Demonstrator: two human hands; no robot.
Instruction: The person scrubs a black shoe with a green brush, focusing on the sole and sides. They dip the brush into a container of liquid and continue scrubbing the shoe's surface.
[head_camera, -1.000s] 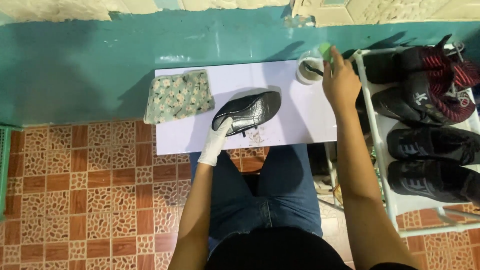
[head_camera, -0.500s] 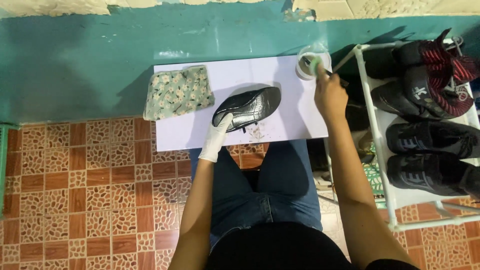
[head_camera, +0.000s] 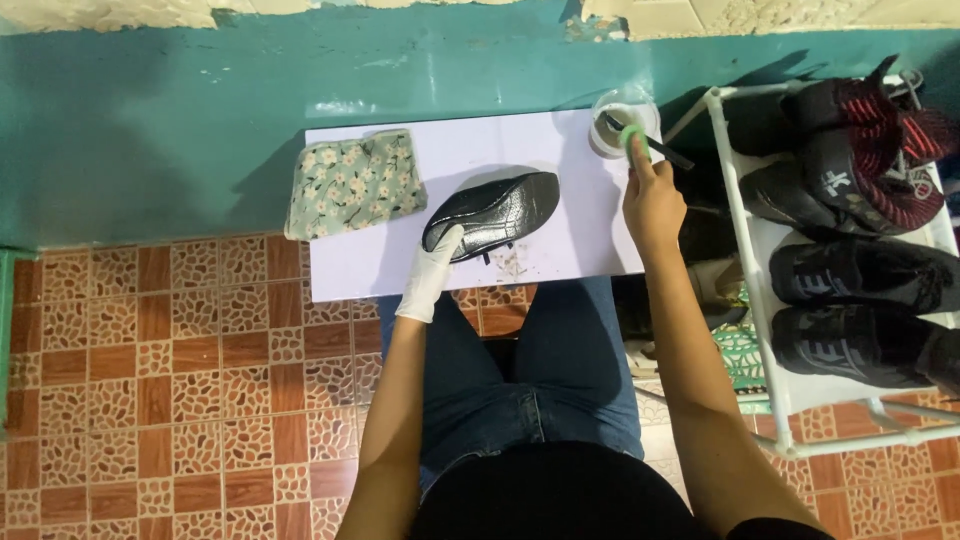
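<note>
- The left hand (head_camera: 432, 272), in a white glove, rests on the heel end of a black shoe (head_camera: 492, 214), fingers closed over its opening and holding it on the white table (head_camera: 400, 270).
- The shoe lies near the middle of the table, toe pointing toward 2 o'clock, heel toward 8 o'clock.
- The right hand (head_camera: 652, 200) is at 3 o'clock from the shoe, near the table's right edge, and apart from the shoe.
- Its fingers pinch a brush (head_camera: 640, 142) with a green head and a dark handle; the head sits at the rim of a small clear bowl (head_camera: 612, 112) on the table's far right corner, at 12 o'clock from the hand.
- A folded floral cloth (head_camera: 352, 186) lies at 10 o'clock from the shoe, on the table's left end.
- A few dark specks lie on the table just below the shoe.
- A white rack (head_camera: 748, 240) with dark shoes stands at 3 o'clock from the table.
- The person's knees, in blue jeans, sit under the table's near edge.
</note>
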